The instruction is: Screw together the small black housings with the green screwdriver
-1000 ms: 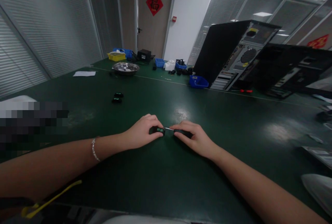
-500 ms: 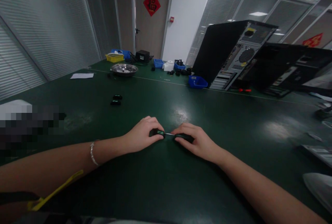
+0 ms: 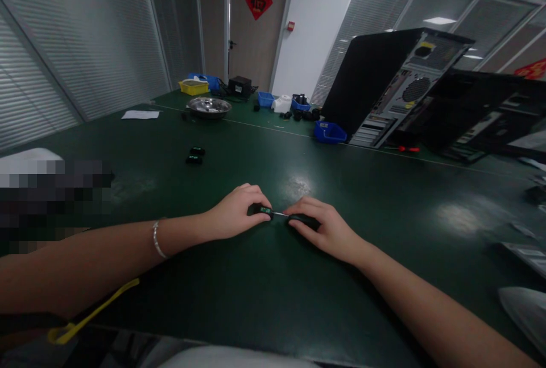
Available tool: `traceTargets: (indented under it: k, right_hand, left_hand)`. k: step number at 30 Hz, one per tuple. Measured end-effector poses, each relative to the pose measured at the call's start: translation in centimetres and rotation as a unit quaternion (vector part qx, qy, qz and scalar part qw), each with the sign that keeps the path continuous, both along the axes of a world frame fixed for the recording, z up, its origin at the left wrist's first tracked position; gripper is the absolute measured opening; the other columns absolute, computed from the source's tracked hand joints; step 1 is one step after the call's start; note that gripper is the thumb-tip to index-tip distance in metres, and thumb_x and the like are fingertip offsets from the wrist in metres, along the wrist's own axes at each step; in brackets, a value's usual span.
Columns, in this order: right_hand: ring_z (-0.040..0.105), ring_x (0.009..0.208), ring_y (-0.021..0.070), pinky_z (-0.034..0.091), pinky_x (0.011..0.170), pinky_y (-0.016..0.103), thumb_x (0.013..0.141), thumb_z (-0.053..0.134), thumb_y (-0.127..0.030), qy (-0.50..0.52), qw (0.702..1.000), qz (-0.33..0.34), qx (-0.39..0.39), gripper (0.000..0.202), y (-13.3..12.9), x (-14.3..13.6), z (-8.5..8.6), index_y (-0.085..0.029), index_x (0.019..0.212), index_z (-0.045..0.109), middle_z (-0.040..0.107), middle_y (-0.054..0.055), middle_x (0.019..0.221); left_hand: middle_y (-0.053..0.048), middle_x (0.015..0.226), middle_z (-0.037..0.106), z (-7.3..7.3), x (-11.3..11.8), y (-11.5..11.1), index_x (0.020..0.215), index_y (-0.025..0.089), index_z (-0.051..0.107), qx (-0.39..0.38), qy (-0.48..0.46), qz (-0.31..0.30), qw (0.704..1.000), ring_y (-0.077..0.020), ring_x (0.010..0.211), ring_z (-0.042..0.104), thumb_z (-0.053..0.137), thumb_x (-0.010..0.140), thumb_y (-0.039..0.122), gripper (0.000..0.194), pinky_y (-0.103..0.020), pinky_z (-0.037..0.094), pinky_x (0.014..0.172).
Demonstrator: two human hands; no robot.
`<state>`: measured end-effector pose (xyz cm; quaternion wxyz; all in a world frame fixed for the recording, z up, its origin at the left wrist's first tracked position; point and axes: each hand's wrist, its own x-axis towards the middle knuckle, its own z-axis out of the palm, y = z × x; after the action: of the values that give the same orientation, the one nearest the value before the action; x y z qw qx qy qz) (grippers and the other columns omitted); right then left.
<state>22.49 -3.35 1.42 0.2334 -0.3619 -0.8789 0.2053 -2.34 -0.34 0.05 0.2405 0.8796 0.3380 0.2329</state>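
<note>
Between the thumb and fingers of my left hand (image 3: 236,213) is a small black device (image 3: 265,210) with a green patch on top. My right hand (image 3: 326,224) is closed around the black handle of a screwdriver (image 3: 303,220). Its thin metal shaft points left and meets the right end of the device; whether the tip sits in a screw is too small to tell. Both hands rest low over the green table (image 3: 256,294). Two similar black devices, a nearer one (image 3: 194,160) and a farther one (image 3: 197,151), lie beyond my left hand.
At the back are a metal bowl (image 3: 209,107), a yellow bin (image 3: 193,88), a blue bin (image 3: 330,132) and several small black parts. A black computer case (image 3: 379,78) stands at the back right, near a red-handled tool (image 3: 408,149). White paper (image 3: 140,114) lies back left.
The view has shifted slightly, so the background sits farther right. My hands keep the same hold, with the screwdriver still at the device's end.
</note>
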Motion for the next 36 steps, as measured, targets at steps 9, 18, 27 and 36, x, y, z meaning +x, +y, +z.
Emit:
traceTargets:
  k: [9,18,27,36]
  right_hand:
    - [0.061,0.092,0.0194,0.049,0.083,0.034,0.092,0.056,-0.019,-0.004,1.0,0.011,-0.002,0.021,0.07,0.18,-0.17,-0.022,0.11,0.066,0.065,0.006,0.099]
    - [0.061,0.094,0.0192,0.049,0.083,0.033,0.094,0.053,-0.021,-0.003,1.0,0.015,-0.003,0.025,0.15,-0.02,-0.41,-0.023,0.116,0.064,0.063,0.007,0.102]
    - [0.06,0.093,0.0196,0.048,0.083,0.034,0.094,0.054,-0.021,-0.012,1.0,0.02,-0.003,0.022,0.07,0.06,-0.31,-0.021,0.113,0.063,0.063,0.007,0.101]
    - [0.059,0.093,0.0191,0.048,0.084,0.033,0.098,0.049,-0.025,-0.023,0.999,0.039,-0.012,0.024,0.0,-0.07,-0.19,-0.023,0.118,0.061,0.064,0.006,0.101]
  left_hand:
    - [-0.006,0.098,0.062,-0.23,0.0,0.09,0.101,0.017,0.069,0.006,-0.006,-0.001,1.0,-0.0224,0.095,0.055,0.067,0.087,0.023,0.016,-0.033,0.043,0.084]
    - [-0.005,0.096,0.062,-0.03,-0.02,0.02,0.103,0.018,0.069,0.002,-0.012,-0.009,1.0,-0.0219,0.094,0.056,0.066,0.088,0.023,0.016,-0.033,0.043,0.083]
    - [-0.004,0.094,0.061,0.23,-0.05,-0.11,0.101,0.017,0.069,-0.01,-0.033,-0.029,0.999,-0.0182,0.087,0.058,0.066,0.088,0.021,0.014,-0.027,0.045,0.075]
    - [-0.003,0.095,0.06,0.02,-0.34,0.04,0.105,0.018,0.07,-0.011,-0.062,-0.043,0.997,-0.0156,0.084,0.058,0.066,0.088,0.018,0.017,-0.025,0.044,0.072]
